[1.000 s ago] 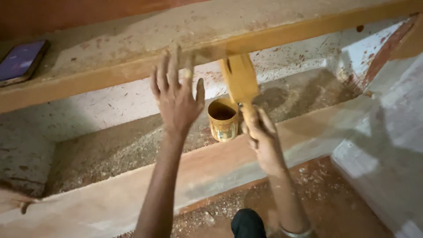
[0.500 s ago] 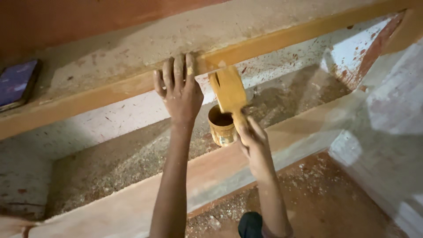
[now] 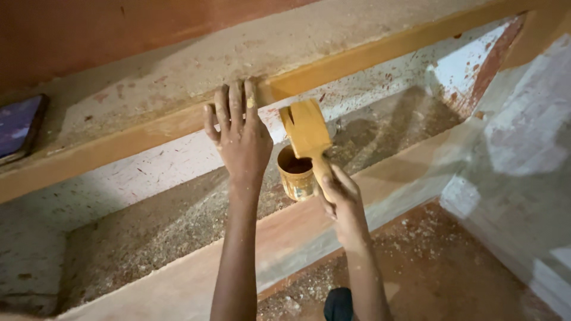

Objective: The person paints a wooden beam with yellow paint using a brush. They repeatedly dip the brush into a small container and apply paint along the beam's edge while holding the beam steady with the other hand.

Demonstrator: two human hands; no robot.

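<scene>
- The left hand [image 3: 241, 139] is open and flat, with the fingers [image 3: 236, 101] together and pointing up; the fingertips press on the front edge of a wooden beam [image 3: 148, 128].
- The right hand [image 3: 340, 199] is closed around the handle of a wide paintbrush [image 3: 306, 132], which is covered in yellow-brown paint. The head of the brush points up, just to the right of the left hand and just below the beam edge.
- A small paint can [image 3: 295, 174] stands between the two hands, partly behind the brush. It is open, and the liquid inside is dark brown.
- The can stands on a lower ledge [image 3: 148, 229] covered with sawdust, under the left forearm.
- To the right of the left hand the beam edge is a darker, more even orange-yellow; to the left of it the wood looks paler.
- Far to the left of the left hand a phone [image 3: 18, 128] with a dark screen lies on top of the beam.
- Below the right wrist there is a reddish floor [image 3: 440, 267] with sawdust on it.
</scene>
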